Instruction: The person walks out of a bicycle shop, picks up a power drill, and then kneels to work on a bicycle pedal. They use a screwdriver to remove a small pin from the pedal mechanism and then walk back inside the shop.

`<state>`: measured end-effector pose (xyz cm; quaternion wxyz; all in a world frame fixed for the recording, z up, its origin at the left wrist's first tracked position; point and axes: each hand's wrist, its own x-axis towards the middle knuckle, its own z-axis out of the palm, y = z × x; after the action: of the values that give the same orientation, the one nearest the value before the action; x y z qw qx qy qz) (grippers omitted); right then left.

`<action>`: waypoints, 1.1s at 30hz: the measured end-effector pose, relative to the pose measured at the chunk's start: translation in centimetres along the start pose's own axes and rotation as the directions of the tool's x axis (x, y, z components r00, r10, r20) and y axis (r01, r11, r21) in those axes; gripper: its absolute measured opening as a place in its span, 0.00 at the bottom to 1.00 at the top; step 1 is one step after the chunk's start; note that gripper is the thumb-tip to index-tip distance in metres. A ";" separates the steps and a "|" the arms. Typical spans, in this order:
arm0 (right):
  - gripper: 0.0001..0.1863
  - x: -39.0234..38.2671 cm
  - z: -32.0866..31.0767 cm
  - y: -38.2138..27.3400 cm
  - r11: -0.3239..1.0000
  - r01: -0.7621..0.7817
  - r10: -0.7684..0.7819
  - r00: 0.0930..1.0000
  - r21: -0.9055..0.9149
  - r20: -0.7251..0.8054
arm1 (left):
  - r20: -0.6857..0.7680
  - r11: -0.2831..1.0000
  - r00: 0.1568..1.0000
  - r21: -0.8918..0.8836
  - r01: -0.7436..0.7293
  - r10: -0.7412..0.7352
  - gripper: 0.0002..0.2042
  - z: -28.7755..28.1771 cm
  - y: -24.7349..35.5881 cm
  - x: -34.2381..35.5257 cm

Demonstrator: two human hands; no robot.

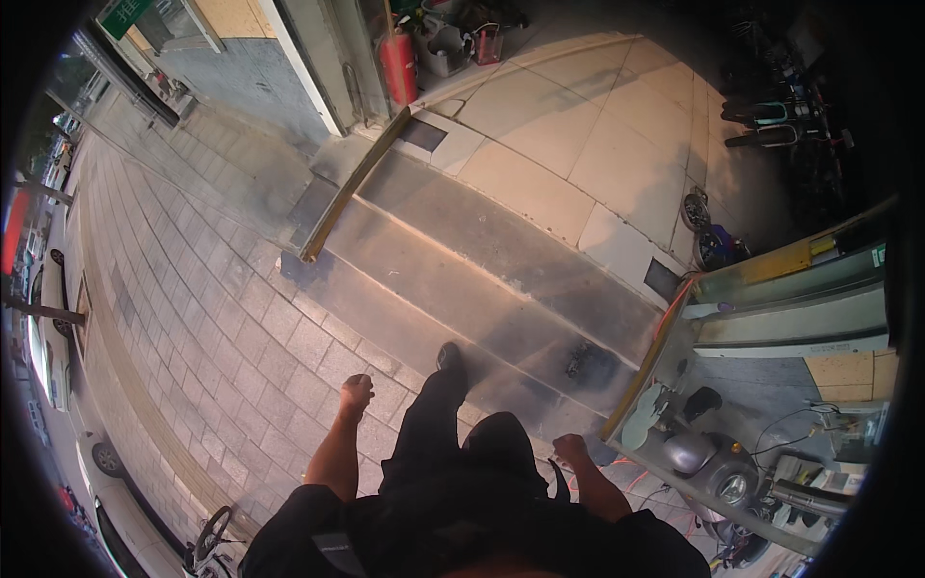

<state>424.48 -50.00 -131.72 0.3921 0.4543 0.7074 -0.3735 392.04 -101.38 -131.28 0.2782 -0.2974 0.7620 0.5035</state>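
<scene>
Both hands are empty here: the left hand (356,393) is loosely curled over the paving bricks (222,356), the right hand (570,450) balled into a fist. Straight past the leading shoe (448,357) is a grey ramp (482,279). Beyond the ramp stands a red fire extinguisher (398,65); right of it a parked scooter (708,462).
</scene>
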 end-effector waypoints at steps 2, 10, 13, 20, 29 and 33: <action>0.08 -2.4 -6.3 -1.9 0.594 0.375 -0.326 0.921 -0.712 0.213 | 0.017 0.985 0.986 -0.061 -0.163 0.164 0.21 2.7 19.0 4.2; 0.05 -1.5 -18.7 -19.1 0.898 0.264 -0.290 0.957 -0.352 -0.024 | 0.151 0.871 0.858 -0.045 -0.490 0.490 0.18 13.9 59.9 13.8; 0.07 2.6 -21.1 -25.1 0.832 0.363 -0.443 0.890 -0.420 -0.107 | 0.262 0.763 0.830 0.330 -0.556 0.492 0.12 17.3 61.7 19.3; 0.09 3.2 -36.2 -40.5 0.682 0.528 -0.676 0.719 -0.506 -0.161 | 0.272 0.748 0.947 0.590 -0.303 0.169 0.21 17.2 67.1 18.4; 0.15 2.7 -56.6 -67.7 0.703 -0.233 0.251 0.965 0.672 0.071 | 0.154 0.995 0.986 0.080 0.054 -0.065 0.21 25.0 105.7 31.2; 0.14 8.8 -63.3 -80.6 0.654 -0.346 0.400 0.913 0.672 0.081 | 0.177 0.992 0.980 -0.110 -0.068 0.087 0.17 34.3 125.4 50.7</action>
<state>332.91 -15.73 -99.55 0.2424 0.7136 0.4293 -0.4977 270.41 -38.55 -104.09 0.3107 -0.2344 0.7175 0.5777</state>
